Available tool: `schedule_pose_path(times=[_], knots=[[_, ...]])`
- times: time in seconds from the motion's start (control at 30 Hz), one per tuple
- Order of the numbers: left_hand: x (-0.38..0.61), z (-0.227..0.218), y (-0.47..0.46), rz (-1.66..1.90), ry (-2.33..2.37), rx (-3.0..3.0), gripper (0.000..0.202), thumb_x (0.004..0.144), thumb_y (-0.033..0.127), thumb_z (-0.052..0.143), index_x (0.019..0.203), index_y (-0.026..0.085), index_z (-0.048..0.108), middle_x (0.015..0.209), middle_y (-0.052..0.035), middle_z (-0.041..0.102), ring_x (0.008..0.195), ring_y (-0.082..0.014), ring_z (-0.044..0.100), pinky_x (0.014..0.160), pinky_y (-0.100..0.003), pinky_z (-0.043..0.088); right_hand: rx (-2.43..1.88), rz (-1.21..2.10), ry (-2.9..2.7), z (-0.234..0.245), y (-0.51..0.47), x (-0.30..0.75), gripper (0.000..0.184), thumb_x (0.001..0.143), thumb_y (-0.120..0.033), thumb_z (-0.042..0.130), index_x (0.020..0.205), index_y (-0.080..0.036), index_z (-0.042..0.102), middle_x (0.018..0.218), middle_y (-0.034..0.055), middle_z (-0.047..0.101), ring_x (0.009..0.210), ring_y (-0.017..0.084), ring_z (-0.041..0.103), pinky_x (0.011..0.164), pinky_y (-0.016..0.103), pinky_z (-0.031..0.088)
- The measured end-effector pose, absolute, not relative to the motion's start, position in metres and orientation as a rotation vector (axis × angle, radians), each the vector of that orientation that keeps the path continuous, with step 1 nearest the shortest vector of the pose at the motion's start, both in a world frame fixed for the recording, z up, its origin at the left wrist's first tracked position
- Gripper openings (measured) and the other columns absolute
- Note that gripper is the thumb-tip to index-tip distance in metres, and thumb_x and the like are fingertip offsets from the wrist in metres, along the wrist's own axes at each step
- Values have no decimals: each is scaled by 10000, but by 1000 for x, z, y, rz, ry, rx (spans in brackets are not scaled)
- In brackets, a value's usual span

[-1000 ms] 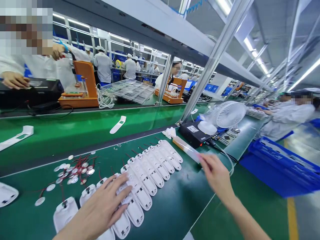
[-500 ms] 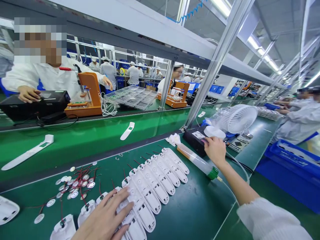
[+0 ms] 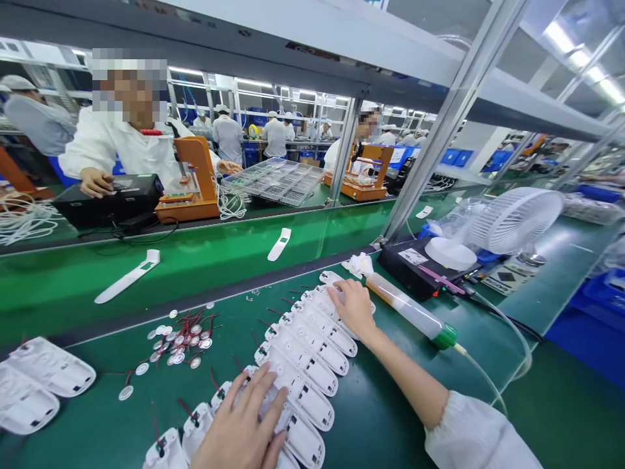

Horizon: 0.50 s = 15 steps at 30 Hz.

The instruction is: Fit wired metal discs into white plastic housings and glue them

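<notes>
A slanting row of white plastic housings point(image 3: 317, 332) lies on the green bench, with thin red wires at their upper ends. My left hand point(image 3: 249, 417) rests over the near part of the row, open with fingers spread. At the far end, my right hand point(image 3: 354, 306) lies across the last housings, its fingers loosely extended and partly hiding them. Left of the row is a pile of small round discs with red wires point(image 3: 180, 339). Beyond my right hand, a slim pink tool point(image 3: 442, 279) lies on a black box point(image 3: 410, 270).
A clear dispensing syringe with a green cap point(image 3: 413, 309) and hose lies right of the row, near crumpled tissue point(image 3: 359, 265). A white fan point(image 3: 517, 221) stands behind. More housings point(image 3: 43, 378) sit at left. White strips point(image 3: 129, 277) lie on the green belt; a co-worker point(image 3: 131, 143) sits across.
My right hand has moved left from the pink tool on the black box to the far housings. My left hand stays on the row. The view has turned left.
</notes>
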<state>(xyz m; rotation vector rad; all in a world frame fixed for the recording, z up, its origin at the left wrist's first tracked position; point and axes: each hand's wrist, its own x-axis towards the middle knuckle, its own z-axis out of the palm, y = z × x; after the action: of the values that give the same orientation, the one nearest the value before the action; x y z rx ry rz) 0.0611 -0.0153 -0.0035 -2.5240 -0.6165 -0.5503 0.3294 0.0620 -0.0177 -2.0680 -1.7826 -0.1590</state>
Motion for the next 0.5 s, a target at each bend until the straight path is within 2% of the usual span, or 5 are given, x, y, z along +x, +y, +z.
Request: schedule_pose_path(times=[0.13, 0.27, 0.5], knots=[[74, -12, -24, -600, -779, -2533, 250, 855, 357, 436, 984, 239, 616, 997, -43, 644, 993, -204, 552, 924, -340, 318, -2064, -107, -1768, -16, 81, 329, 221, 905, -358, 504, 876, -154, 583, 878, 18, 577, 859, 162, 552, 799, 364, 438], [92, -20, -29, -701, -942, -2513, 307, 883, 361, 368, 953, 212, 627, 992, -64, 656, 1011, -235, 554, 935, -397, 291, -2047, -67, -1747, -15, 92, 337, 240, 905, -366, 506, 854, -143, 578, 856, 14, 584, 828, 155, 566, 793, 365, 449], [68, 16, -27, -589, -698, -2551, 345, 895, 429, 383, 1010, 217, 629, 1051, -60, 641, 1007, -226, 543, 947, -371, 278, -1919, -36, -1708, -13, 99, 346, 271, 901, -390, 503, 799, -147, 564, 774, -6, 566, 736, 135, 555, 746, 337, 444]])
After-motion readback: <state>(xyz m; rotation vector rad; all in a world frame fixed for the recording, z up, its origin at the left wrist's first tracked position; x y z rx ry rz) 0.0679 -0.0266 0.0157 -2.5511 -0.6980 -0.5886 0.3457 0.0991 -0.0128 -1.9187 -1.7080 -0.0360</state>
